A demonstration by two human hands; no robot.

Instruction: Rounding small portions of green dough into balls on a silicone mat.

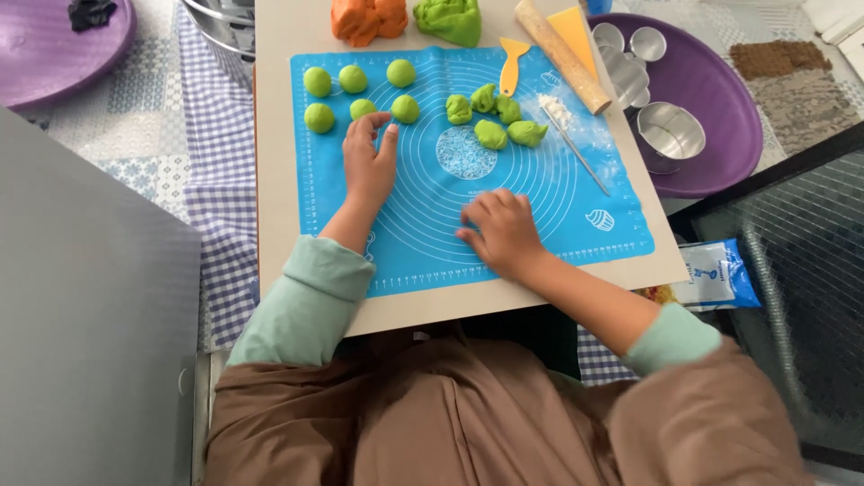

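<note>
A blue silicone mat (576, 207) lies on a beige board. Several round green dough balls (353, 79) sit at its far left, and several rough green dough pieces (491, 135) lie near its middle. My left hand (369, 162) rests flat on the mat, fingertips touching the nearest green ball (362, 109); whether a ball lies under the palm is hidden. My right hand (500, 229) presses down on the mat with curled fingers; anything beneath it is hidden.
A lump of orange dough (367, 18) and a lump of green dough (448, 18) sit at the board's far edge. A yellow scraper (511, 61), a wooden rolling pin (562, 56) and a thin stick (576, 148) lie right. A purple tray (720, 99) holds metal cutters.
</note>
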